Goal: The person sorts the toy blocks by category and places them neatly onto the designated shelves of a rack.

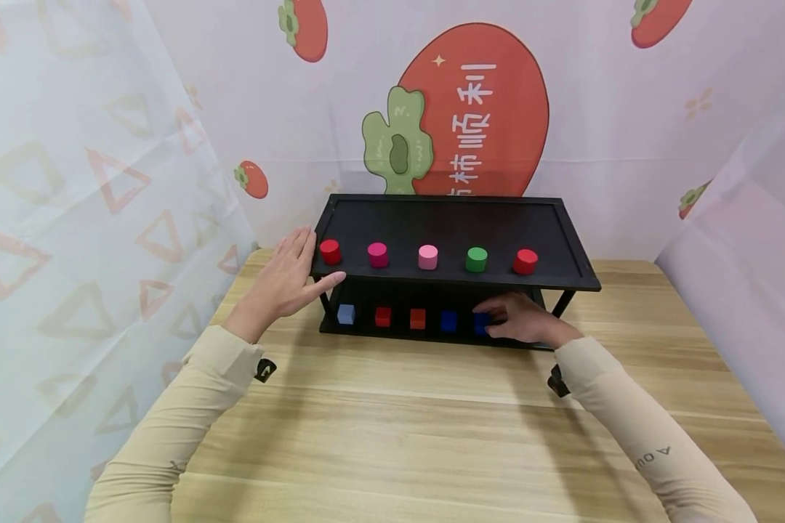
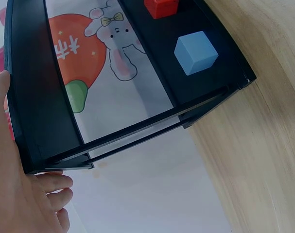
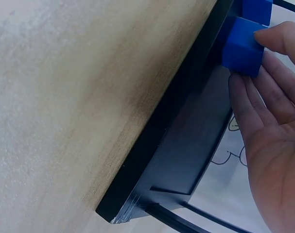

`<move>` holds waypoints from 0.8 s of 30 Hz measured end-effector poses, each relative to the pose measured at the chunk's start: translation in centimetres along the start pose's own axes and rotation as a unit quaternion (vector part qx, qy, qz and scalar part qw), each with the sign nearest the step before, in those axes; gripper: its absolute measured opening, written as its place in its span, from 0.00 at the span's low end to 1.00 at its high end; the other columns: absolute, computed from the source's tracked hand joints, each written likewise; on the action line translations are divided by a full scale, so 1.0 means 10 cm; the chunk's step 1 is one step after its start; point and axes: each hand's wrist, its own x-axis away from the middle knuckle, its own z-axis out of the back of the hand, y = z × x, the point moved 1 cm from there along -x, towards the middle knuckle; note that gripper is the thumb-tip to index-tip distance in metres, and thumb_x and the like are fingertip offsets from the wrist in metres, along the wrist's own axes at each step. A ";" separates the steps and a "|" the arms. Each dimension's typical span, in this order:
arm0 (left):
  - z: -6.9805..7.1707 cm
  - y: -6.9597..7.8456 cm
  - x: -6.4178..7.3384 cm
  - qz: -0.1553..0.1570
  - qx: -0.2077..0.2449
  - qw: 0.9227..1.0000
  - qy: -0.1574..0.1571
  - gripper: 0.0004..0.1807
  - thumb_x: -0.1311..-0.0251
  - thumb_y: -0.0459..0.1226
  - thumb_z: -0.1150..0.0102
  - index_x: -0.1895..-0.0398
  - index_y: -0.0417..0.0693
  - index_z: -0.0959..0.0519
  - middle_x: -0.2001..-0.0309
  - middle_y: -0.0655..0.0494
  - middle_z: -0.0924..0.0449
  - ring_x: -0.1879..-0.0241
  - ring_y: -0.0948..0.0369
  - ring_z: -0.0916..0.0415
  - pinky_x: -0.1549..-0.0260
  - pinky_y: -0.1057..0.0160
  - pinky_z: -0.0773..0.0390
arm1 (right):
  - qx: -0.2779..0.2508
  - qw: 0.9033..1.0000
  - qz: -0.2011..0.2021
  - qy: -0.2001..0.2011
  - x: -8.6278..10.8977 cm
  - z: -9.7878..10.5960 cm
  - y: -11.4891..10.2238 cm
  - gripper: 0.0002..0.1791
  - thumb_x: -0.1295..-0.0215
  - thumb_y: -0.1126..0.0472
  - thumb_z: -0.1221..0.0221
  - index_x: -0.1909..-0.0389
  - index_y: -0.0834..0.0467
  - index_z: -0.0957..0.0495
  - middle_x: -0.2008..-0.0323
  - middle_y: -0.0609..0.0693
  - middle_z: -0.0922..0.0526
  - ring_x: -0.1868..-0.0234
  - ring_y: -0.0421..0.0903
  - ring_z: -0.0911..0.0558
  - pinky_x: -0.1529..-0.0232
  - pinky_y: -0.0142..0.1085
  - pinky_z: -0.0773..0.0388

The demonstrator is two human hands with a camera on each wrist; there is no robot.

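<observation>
A black two-tier shelf (image 1: 438, 221) stands on the wooden table. My left hand (image 1: 286, 280) rests against the shelf's left end, fingers straight along its side and thumb stretched over the front corner. At the right of the lower tier, my right hand (image 1: 523, 318) pinches a blue cube (image 3: 242, 48), thumb on one face and fingers at another. The cube still appears to sit on the tier. Beside it on that tier are another blue cube (image 1: 448, 321), an orange-red cube (image 1: 418, 319), a red cube (image 1: 382, 317) and a light blue cube (image 1: 346, 314).
Along the upper tier's front stand a red cylinder (image 1: 330, 252), a magenta cylinder (image 1: 378, 255), a pink cylinder (image 1: 428, 257), a green cylinder (image 1: 476, 260) and another red cylinder (image 1: 525, 261). A printed cloth (image 1: 602, 131) hangs behind. Wooden table (image 1: 392, 436) spreads in front.
</observation>
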 end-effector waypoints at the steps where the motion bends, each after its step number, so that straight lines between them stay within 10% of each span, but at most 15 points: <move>1: 0.00 0.00 -0.01 -0.001 0.001 1.000 0.000 0.58 0.27 0.68 0.53 0.15 0.35 0.58 0.13 0.38 0.61 0.13 0.42 0.64 0.14 0.42 0.62 | 0.004 1.000 0.002 0.003 0.01 0.00 0.00 0.26 0.31 0.61 0.33 0.32 0.57 0.20 0.35 0.64 0.18 0.36 0.63 0.17 0.36 0.56 0.17; 17: -0.08 -0.22 0.10 -0.005 0.063 0.997 0.051 0.59 0.27 0.67 0.51 0.14 0.36 0.61 0.14 0.36 0.57 0.14 0.40 0.57 0.16 0.39 0.53 | 0.133 0.987 0.012 0.093 0.48 0.00 -0.25 0.44 0.23 0.47 0.38 0.19 0.69 0.43 0.19 0.71 0.43 0.21 0.71 0.38 0.25 0.67 0.33; 24: -0.22 -0.40 0.30 0.003 0.052 0.998 0.038 0.56 0.24 0.64 0.51 0.14 0.34 0.61 0.14 0.34 0.59 0.15 0.37 0.58 0.17 0.34 0.55 | 0.237 0.963 -0.020 0.127 0.87 -0.14 -0.21 0.48 0.23 0.39 0.42 0.17 0.66 0.46 0.17 0.70 0.48 0.20 0.74 0.42 0.26 0.74 0.41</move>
